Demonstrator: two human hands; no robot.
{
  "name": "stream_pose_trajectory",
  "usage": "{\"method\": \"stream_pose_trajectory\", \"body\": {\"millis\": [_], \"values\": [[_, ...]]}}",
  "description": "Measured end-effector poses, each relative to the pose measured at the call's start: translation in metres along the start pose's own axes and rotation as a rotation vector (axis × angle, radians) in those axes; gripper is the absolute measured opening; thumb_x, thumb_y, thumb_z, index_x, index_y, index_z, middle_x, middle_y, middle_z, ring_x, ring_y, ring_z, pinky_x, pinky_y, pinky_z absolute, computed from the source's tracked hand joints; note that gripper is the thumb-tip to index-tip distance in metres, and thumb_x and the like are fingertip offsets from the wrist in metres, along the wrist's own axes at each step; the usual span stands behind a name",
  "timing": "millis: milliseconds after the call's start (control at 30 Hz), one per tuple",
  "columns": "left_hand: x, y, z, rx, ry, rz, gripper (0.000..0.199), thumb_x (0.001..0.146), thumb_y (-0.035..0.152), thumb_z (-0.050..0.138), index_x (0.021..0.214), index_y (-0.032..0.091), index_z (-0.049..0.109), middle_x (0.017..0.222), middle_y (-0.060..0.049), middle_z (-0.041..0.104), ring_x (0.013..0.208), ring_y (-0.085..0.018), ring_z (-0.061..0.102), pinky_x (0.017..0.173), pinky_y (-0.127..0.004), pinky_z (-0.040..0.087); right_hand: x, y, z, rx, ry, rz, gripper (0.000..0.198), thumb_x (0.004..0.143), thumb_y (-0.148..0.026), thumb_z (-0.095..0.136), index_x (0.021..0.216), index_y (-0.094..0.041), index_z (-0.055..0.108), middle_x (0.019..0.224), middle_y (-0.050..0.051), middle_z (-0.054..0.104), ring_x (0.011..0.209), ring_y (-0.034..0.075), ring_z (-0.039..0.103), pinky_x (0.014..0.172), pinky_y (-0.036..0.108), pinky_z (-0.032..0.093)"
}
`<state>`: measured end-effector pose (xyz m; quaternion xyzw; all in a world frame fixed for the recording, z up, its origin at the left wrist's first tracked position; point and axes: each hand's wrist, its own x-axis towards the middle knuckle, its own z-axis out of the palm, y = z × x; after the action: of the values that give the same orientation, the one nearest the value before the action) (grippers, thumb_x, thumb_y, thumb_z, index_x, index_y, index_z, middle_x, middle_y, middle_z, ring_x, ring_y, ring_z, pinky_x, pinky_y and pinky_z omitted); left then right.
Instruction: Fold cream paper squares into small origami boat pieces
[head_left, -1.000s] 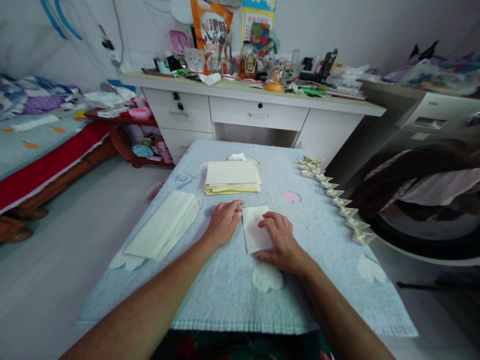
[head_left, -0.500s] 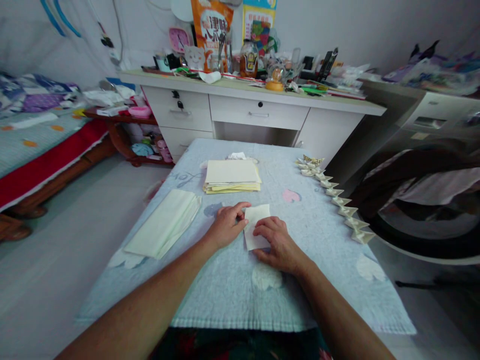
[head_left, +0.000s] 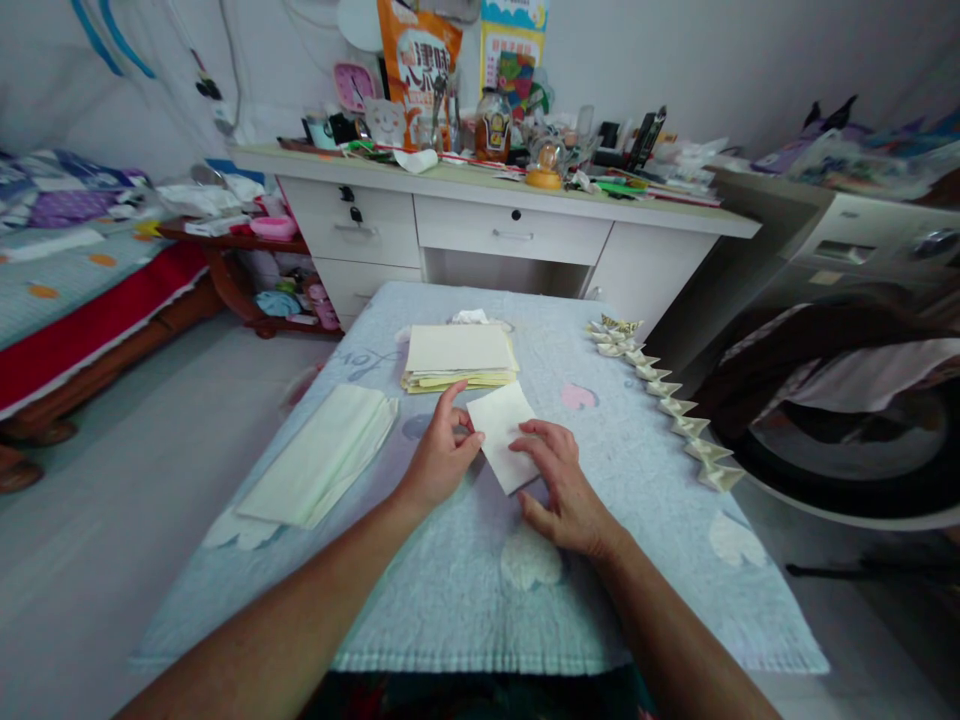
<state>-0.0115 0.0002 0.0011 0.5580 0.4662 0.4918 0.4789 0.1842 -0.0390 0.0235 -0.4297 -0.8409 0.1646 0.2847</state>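
A small white rectangular piece of paper (head_left: 499, 425) lies at a slant above the cloth-covered table, between my two hands. My left hand (head_left: 444, 448) pinches its left edge between thumb and fingers, the index finger pointing up and away. The fingers of my right hand (head_left: 559, 478) rest curved over the paper's right side, with the thumb apart near its lower corner. Just beyond the paper sits a stack of cream and yellow paper (head_left: 459, 350). To the left lies a pile of longer pale green-white sheets (head_left: 319, 455).
A row of folded paper pieces (head_left: 675, 407), interlocked in a chain, runs along the table's right side. The light blue cloth (head_left: 465, 600) covers the table. Behind stands a white desk (head_left: 517, 225) crowded with jars and bags; a washing machine (head_left: 840, 235) is at right, a bed (head_left: 97, 290) at left.
The paper has turned from nearly upright to a slant, its top swinging left. My left index finger has lifted and straightened; my right hand's thumb and fingers have spread a little wider.
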Motion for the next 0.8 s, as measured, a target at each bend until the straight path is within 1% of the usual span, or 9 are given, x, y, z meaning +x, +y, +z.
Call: {"method": "stream_pose_trajectory", "body": {"millis": [100, 167, 267, 367, 600, 700, 800], "values": [[0.001, -0.001, 0.001, -0.113, -0.013, -0.052, 0.079, 0.073, 0.018, 0.063, 0.140, 0.027, 0.022, 0.095, 0.000, 0.060, 0.063, -0.008, 0.062, 0.063, -0.021, 0.048, 0.000, 0.000, 0.004, -0.061, 0.024, 0.033, 0.062, 0.066, -0.022, 0.053, 0.127, -0.021, 0.041, 0.138, 0.012, 0.033, 0.128, 0.033, 0.031, 0.102, 0.050, 0.028], [0.000, -0.001, 0.003, -0.152, -0.021, -0.057, 0.081, 0.071, 0.019, 0.066, 0.139, 0.027, 0.022, 0.103, -0.003, 0.061, 0.068, -0.009, 0.065, 0.067, -0.023, 0.050, 0.000, 0.002, 0.008, -0.101, 0.067, 0.054, 0.065, 0.063, -0.014, 0.051, 0.127, -0.022, 0.040, 0.138, 0.012, 0.033, 0.129, 0.032, 0.030, 0.103, 0.050, 0.028], [-0.001, 0.000, 0.004, -0.187, -0.037, -0.060, 0.083, 0.070, 0.017, 0.066, 0.139, 0.027, 0.023, 0.116, -0.007, 0.059, 0.072, -0.010, 0.066, 0.069, -0.023, 0.051, 0.001, 0.007, 0.016, -0.135, 0.177, 0.084, 0.051, 0.062, -0.007, 0.049, 0.111, -0.022, 0.047, 0.133, 0.011, 0.037, 0.127, 0.028, 0.033, 0.104, 0.047, 0.029], [-0.002, 0.001, 0.005, -0.189, -0.055, -0.053, 0.082, 0.070, 0.016, 0.065, 0.139, 0.027, 0.023, 0.122, -0.009, 0.057, 0.073, -0.010, 0.066, 0.068, -0.022, 0.052, 0.001, 0.011, 0.020, -0.153, 0.212, 0.095, 0.039, 0.062, -0.005, 0.050, 0.097, -0.022, 0.050, 0.128, 0.009, 0.042, 0.123, 0.028, 0.036, 0.102, 0.046, 0.031], [-0.002, -0.002, 0.006, -0.097, -0.055, -0.023, 0.078, 0.072, 0.014, 0.062, 0.139, 0.027, 0.025, 0.120, -0.008, 0.056, 0.071, -0.009, 0.064, 0.065, -0.021, 0.051, 0.001, 0.010, 0.017, -0.236, 0.117, 0.064, 0.040, 0.060, -0.004, 0.052, 0.094, -0.024, 0.057, 0.129, 0.006, 0.044, 0.124, 0.029, 0.033, 0.101, 0.048, 0.029], [-0.004, -0.004, 0.006, 0.027, -0.077, 0.010, 0.075, 0.074, 0.012, 0.060, 0.140, 0.028, 0.028, 0.118, -0.007, 0.055, 0.073, -0.009, 0.064, 0.067, -0.022, 0.052, 0.001, 0.009, 0.015, -0.251, 0.053, 0.047, 0.042, 0.060, -0.004, 0.053, 0.096, -0.024, 0.059, 0.127, 0.005, 0.048, 0.124, 0.029, 0.033, 0.102, 0.047, 0.026], [-0.006, -0.006, 0.006, 0.183, -0.110, 0.051, 0.071, 0.075, 0.010, 0.057, 0.139, 0.027, 0.031, 0.117, -0.006, 0.056, 0.070, -0.008, 0.063, 0.071, -0.024, 0.052, 0.001, 0.006, 0.013, -0.228, -0.026, 0.025, 0.046, 0.063, -0.005, 0.055, 0.105, -0.024, 0.059, 0.122, 0.005, 0.052, 0.120, 0.027, 0.036, 0.101, 0.045, 0.026]]}}
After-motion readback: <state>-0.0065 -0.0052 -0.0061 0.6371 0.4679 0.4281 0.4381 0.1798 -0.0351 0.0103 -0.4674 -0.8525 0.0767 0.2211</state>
